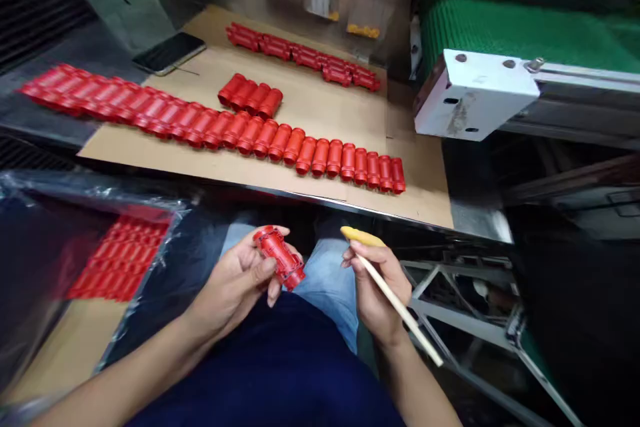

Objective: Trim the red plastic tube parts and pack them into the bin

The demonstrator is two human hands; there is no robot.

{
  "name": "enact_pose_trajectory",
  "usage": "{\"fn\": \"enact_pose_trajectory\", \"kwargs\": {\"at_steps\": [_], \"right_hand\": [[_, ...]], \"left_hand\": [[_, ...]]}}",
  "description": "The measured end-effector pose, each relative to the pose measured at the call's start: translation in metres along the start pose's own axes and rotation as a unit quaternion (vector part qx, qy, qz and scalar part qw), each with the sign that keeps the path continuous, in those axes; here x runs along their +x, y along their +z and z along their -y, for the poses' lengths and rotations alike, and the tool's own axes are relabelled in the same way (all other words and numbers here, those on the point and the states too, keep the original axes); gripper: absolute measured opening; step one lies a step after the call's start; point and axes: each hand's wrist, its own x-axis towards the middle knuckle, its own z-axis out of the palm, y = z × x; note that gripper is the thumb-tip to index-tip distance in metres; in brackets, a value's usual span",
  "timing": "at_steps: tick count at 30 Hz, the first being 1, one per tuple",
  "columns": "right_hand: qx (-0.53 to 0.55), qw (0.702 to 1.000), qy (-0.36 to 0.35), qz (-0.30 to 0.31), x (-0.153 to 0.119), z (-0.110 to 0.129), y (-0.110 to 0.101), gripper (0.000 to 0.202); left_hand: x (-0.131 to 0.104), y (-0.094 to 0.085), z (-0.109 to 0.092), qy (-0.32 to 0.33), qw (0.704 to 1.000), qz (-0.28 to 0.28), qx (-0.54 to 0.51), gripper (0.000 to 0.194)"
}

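My left hand [240,277] holds a red cylindrical part [280,257] above my lap, its fingers and thumb wrapped around the sides. To the right, my right hand [377,283] grips a pale wooden stick [400,309] together with a yellow piece [363,236] whose tip points left toward the red part. The two hands are apart. Beyond them, a long row of red parts [230,128] runs across a cardboard sheet [425,193] on the bench.
Several more red parts [250,96] and a back row [305,57] lie on the cardboard. A black phone [170,52] rests at the left. The lined bin [183,213] at lower left holds red parts. A green conveyor [530,23] with a white bracket [475,93] stands right.
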Motion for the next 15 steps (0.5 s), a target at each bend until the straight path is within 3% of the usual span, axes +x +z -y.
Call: {"fn": "enact_pose_trajectory", "kwargs": {"at_steps": [2, 5, 11, 15], "right_hand": [[0.021, 0.994, -0.017, 0.102, -0.004, 0.006, -0.002, 0.018], [0.042, 0.976, -0.067, 0.202, -0.008, 0.013, 0.003, 0.024], [0.040, 0.957, -0.173, 0.230, 0.002, 0.018, 0.019, 0.037], [0.047, 0.950, -0.182, 0.250, 0.007, 0.020, 0.018, 0.042]], "left_hand": [[-0.001, 0.003, -0.004, -0.018, 1.000, -0.011, -0.010, 0.052], [0.000, 0.005, -0.008, -0.055, 0.998, -0.017, -0.031, 0.062], [0.004, 0.009, -0.008, -0.134, 0.988, 0.004, -0.079, 0.065], [0.005, 0.013, -0.003, -0.178, 0.979, -0.005, -0.094, 0.061]]}}
